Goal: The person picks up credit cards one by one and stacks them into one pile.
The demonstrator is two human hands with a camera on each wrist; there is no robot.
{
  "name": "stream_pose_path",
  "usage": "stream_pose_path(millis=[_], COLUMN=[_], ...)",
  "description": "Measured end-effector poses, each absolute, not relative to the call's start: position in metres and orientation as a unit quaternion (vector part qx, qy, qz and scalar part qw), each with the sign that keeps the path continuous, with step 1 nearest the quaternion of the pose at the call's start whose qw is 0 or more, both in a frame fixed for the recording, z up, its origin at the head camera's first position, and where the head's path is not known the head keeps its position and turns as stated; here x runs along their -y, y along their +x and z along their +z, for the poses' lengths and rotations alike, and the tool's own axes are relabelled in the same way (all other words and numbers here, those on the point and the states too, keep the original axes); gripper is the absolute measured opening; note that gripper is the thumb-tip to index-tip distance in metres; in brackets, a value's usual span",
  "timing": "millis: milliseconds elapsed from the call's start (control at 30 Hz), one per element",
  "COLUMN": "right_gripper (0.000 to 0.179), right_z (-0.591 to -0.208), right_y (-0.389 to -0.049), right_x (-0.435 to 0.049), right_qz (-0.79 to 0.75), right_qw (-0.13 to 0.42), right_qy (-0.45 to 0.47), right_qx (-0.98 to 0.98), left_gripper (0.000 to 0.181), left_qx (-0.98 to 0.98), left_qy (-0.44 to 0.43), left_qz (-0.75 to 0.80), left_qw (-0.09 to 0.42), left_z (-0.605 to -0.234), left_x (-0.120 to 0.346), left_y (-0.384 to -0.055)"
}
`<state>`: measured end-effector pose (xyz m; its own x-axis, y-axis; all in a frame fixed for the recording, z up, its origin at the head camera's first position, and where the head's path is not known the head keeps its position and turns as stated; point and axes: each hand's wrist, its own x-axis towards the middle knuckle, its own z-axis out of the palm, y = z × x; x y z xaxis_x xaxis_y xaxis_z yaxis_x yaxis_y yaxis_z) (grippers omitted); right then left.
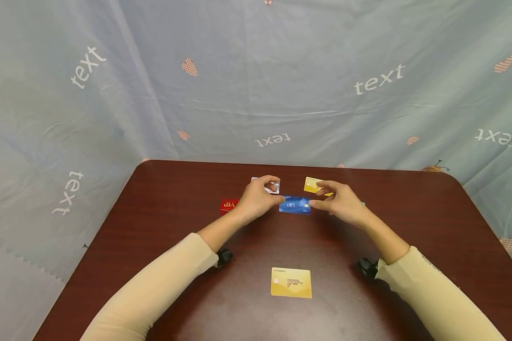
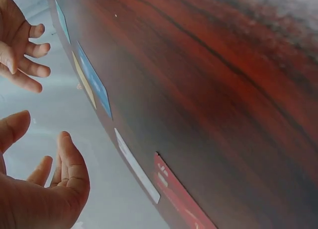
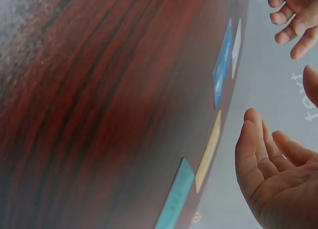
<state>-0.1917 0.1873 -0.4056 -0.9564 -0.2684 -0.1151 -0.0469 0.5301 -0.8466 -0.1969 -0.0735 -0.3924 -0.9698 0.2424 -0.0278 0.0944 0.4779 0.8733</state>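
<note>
A blue VIP card [image 1: 295, 205] lies on the table between my two hands. My left hand [image 1: 256, 201] hovers at its left end, thumb and fingers apart with nothing between them, as the left wrist view shows. Over the right end is my right hand [image 1: 341, 203], its fingers relaxed and bare in the right wrist view. Behind the left hand lies a white card [image 1: 273, 187], partly hidden. A yellow card [image 1: 311, 184] is partly covered by the right fingers. The left forearm hides some of a red VIP card [image 1: 228, 205]; a teal card [image 3: 175, 199] lies by the right hand.
Another yellow card [image 1: 291, 282] lies nearer the front, between the forearms. The dark red-brown wooden table [image 1: 175, 199] has rounded far corners. A grey-blue curtain [image 1: 239, 94] printed with "text" hangs behind its far edge.
</note>
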Motion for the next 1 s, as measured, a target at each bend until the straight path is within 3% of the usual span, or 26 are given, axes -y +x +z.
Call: stream_pose_path(millis=[367,1000], right_gripper=[0.082,0.068], right_z=[-0.417,-0.426], right_y=[-0.202,-0.214], right_x=[-0.183,-0.173], right_qz=[-0.479,-0.430], right_qw=[0.166,0.192], right_qy=[-0.064,-0.047], right_qx=[-0.860,-0.881], left_gripper=[0.073,0.058], left_qx=[-0.860,-0.857], left_qy=[0.081,0.058], left_qz=[0.485,0.481], left_qw=[0.133,0.177], left_z=[-0.405,-0.417], left_x=[0.067,0.062], left_y=[-0.209,-0.220])
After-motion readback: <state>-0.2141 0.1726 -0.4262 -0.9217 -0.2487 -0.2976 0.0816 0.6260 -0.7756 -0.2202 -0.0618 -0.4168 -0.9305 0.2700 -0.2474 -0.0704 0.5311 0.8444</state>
